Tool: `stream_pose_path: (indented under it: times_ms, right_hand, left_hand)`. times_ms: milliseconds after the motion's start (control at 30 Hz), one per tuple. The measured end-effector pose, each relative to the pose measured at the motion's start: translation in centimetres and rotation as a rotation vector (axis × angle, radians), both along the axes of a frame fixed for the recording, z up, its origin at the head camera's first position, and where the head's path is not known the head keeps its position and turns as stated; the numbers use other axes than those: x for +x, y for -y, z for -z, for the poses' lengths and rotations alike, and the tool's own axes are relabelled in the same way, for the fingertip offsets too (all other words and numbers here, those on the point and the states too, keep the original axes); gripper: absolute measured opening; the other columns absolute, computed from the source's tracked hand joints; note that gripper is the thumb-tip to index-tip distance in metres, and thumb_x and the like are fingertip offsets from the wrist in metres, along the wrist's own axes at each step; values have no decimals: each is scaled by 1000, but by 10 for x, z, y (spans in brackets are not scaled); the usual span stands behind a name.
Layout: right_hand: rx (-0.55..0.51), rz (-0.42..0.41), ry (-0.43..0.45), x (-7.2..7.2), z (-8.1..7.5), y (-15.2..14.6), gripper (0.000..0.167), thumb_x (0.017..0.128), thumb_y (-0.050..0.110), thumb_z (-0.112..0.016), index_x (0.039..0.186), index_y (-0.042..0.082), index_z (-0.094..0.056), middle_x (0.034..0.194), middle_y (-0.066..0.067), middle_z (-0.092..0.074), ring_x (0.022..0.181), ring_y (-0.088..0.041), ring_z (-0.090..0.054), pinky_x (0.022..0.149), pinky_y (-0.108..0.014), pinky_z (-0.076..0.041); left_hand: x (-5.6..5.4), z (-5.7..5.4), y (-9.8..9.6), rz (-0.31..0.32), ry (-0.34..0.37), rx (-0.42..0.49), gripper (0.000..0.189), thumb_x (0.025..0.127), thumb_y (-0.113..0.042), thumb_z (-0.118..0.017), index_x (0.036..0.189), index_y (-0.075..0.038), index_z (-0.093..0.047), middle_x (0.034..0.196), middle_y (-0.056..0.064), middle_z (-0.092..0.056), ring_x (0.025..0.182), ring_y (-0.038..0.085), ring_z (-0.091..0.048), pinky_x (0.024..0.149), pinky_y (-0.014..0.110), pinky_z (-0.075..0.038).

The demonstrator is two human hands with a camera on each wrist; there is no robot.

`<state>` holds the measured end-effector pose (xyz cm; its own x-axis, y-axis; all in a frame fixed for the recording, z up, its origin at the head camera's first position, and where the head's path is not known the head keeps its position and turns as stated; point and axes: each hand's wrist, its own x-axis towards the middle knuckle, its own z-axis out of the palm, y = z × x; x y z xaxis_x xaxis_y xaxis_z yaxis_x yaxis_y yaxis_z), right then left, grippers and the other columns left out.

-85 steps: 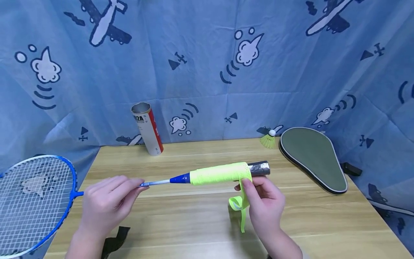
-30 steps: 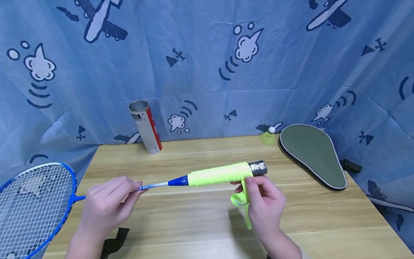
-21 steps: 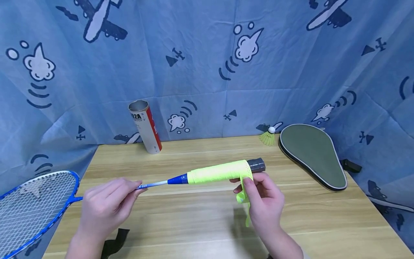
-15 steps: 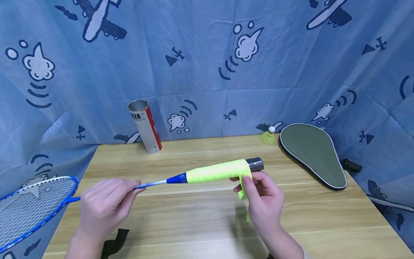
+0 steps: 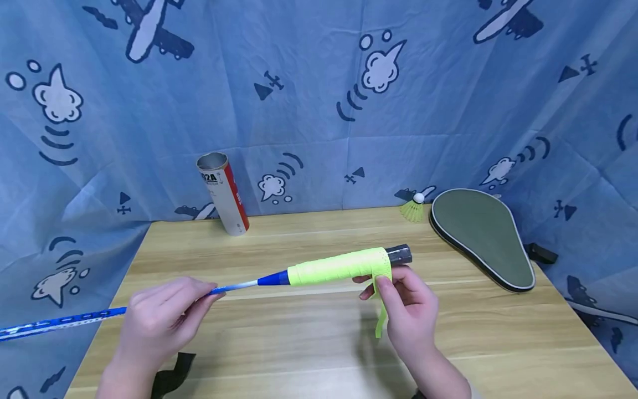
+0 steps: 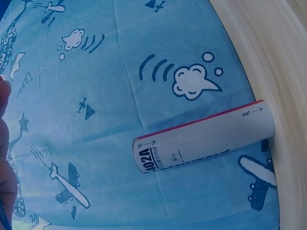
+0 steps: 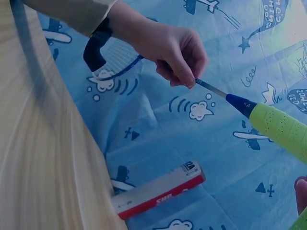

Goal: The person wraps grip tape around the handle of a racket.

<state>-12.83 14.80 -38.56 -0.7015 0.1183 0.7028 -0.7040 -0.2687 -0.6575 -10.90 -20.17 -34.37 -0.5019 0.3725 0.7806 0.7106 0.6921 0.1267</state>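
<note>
A blue and white badminton racket (image 5: 239,286) is held level above the table, its head turned edge-on at the far left. My left hand (image 5: 161,324) pinches the racket's thin shaft between thumb and fingertips. Neon yellow grip tape (image 5: 339,266) covers most of the handle, and a dark stretch of handle (image 5: 399,254) shows bare at the butt end. With thumb and fingers, my right hand (image 5: 411,305) pinches the loose strip of tape just below the handle; a short tail hangs under it. In the right wrist view the left hand (image 7: 175,52) appears on the shaft.
At the back of the wooden table (image 5: 279,354) stands a shuttlecock tube (image 5: 226,197). A yellow shuttlecock (image 5: 413,208) and a green paddle case (image 5: 480,238) lie at the back right. A black strap (image 5: 174,377) is near the left forearm. A blue curtain hangs behind.
The racket has rolled about its shaft, its head going from face-on to edge-on. The hanging loop of tape has shortened. Both hands have stayed nearly in place.
</note>
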Motion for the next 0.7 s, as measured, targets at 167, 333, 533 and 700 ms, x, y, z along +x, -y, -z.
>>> stream_pose_path:
  times_ms: [167, 333, 533, 700]
  right_hand:
    - [-16, 46, 29, -1, -2, 1, 11, 91, -27, -50, 87, -20, -58, 90, -12, -74, 78, -18, -75, 62, -25, -60]
    - [1, 181, 157, 0, -5, 1, 11, 91, -20, -62, 80, -15, -61, 76, -4, -66, 60, -13, -68, 59, -24, -59]
    - [-33, 165, 185, -2, -5, 2, 15, 90, -21, -63, 77, -14, -59, 71, -4, -64, 57, -12, -66, 55, -25, -59]
    - [-40, 121, 145, -2, -4, 0, 14, 89, -24, -59, 79, -15, -60, 79, -3, -67, 60, -13, -68, 57, -25, -59]
  left_hand:
    - [0, -3, -3, -62, -62, -9, 48, 105, -47, -56, 87, -10, -79, 76, -2, -74, 57, 12, -66, 57, 25, -56]
    - [0, -1, -5, -109, -90, -13, 47, 106, -46, -56, 87, -9, -79, 74, -1, -73, 57, 14, -64, 54, 30, -54]
    - [1, 1, -5, -88, -25, -32, 48, 107, -47, -53, 87, -11, -77, 72, -5, -70, 55, 8, -60, 52, 21, -53]
    - [0, 0, -4, -74, 0, -25, 49, 104, -52, -56, 88, -11, -78, 71, -7, -69, 53, 4, -56, 51, 15, -49]
